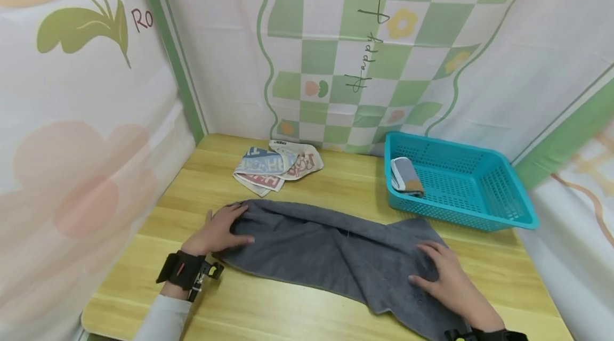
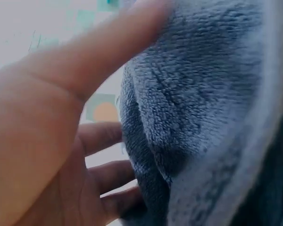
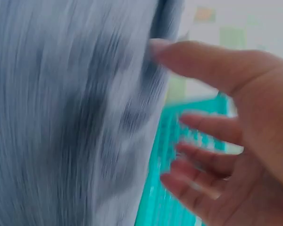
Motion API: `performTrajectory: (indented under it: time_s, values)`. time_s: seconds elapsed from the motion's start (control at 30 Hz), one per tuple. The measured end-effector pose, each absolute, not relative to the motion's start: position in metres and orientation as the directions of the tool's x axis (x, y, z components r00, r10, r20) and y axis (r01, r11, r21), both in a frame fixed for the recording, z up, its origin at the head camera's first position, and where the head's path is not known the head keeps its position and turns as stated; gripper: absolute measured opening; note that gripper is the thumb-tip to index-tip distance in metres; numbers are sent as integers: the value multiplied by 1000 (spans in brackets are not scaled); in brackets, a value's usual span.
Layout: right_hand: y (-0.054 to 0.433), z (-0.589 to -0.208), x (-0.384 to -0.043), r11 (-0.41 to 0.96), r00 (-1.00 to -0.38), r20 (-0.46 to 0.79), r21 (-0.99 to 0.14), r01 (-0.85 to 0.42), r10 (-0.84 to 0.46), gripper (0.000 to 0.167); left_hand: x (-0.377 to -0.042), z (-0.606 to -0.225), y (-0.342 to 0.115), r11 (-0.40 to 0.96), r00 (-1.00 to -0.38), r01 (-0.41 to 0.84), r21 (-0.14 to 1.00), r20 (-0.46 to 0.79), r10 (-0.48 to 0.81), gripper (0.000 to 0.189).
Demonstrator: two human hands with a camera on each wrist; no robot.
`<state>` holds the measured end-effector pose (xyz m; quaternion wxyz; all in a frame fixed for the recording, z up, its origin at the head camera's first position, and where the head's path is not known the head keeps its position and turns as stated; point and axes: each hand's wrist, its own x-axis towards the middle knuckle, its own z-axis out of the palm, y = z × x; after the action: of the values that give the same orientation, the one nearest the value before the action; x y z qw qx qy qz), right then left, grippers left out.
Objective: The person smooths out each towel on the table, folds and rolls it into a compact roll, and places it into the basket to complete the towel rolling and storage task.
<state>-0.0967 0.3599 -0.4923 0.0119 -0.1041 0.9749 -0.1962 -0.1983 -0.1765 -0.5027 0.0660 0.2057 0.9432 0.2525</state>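
A dark grey towel (image 1: 331, 248) lies spread across the table in front of me, with a fold along its far edge and creases toward the right. At its left end is my left hand (image 1: 223, 230), thumb and fingers spread apart over the cloth. The left wrist view shows that hand's thumb (image 2: 108, 47) overlapping the towel and its fingertips at the towel's edge. Over the towel's right end, my right hand (image 1: 448, 277) has its fingers parted. In the right wrist view, the right thumb (image 3: 198, 59) reaches the towel's edge, while the other fingers are apart from it.
A turquoise plastic basket (image 1: 460, 218) stands at the back right, with a small folded grey, white and orange cloth (image 1: 406, 175) inside at its left. Behind the towel, patterned cloths (image 1: 273, 168) lie loosely folded. A printed curtain (image 1: 230, 64) hangs along the table's back edge.
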Motion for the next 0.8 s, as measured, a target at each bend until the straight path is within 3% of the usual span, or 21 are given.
performTrajectory:
  time_s: [0.1, 0.23, 0.37, 0.53, 0.63, 0.8]
  values:
    - [336, -488, -90, 850, -951, 3, -448, -278, -309, 47, -217, -499, -175, 790, -907, 382, 480, 31, 420, 71]
    - [325, -493, -91, 779, -883, -128, -538, -321, -452, 33, -242, -497, -174, 810, -903, 416, 414, 79, 423, 57]
    - [333, -497, -92, 751, -857, -161, -578, -319, -489, 19, -262, -494, -175, 853, -919, 386, 352, 68, 388, 53]
    - [350, -498, -86, 724, -840, -177, -615, -312, -513, 19, -275, -493, -173, 868, -928, 371, 330, 89, 363, 59]
    - [354, -495, -83, 677, -828, -155, -664, -317, -539, 11, -275, -496, -172, 867, -906, 407, 289, 248, 343, 53]
    - [358, -479, -87, 769, -910, -32, -548, -330, -413, 1, -260, -503, -164, 825, -728, 520, 222, 620, 292, 24]
